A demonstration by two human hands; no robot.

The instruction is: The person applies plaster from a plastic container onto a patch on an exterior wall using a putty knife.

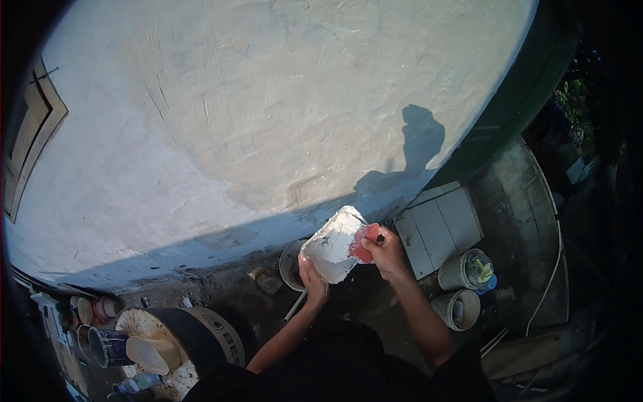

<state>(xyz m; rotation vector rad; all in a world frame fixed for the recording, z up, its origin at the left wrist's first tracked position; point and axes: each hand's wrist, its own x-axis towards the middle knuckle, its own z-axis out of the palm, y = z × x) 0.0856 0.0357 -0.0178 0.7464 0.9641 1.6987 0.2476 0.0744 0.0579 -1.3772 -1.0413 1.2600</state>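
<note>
My left hand (313, 281) grips the lower left edge of a shallow, putty-smeared tray (308, 250) in front of my body. Thick white putty (335, 241) coats its inside. In my right hand (388, 253) is a red plastic scraper (366, 241), pinched between thumb and fingers. The scraper's blade lies against the tray's right side, with white putty on its face. Partly hidden behind the tray, a bucket (288, 266) stands on the ground near the wall.
A patchy, plastered wall (281, 100) rises ahead, with a window frame (33, 134) at left. A drum (214, 328) carries a cream container (153, 355). Two buckets (462, 271) stand at right beside white panels (439, 228). A dark green door (489, 127) adjoins the wall.
</note>
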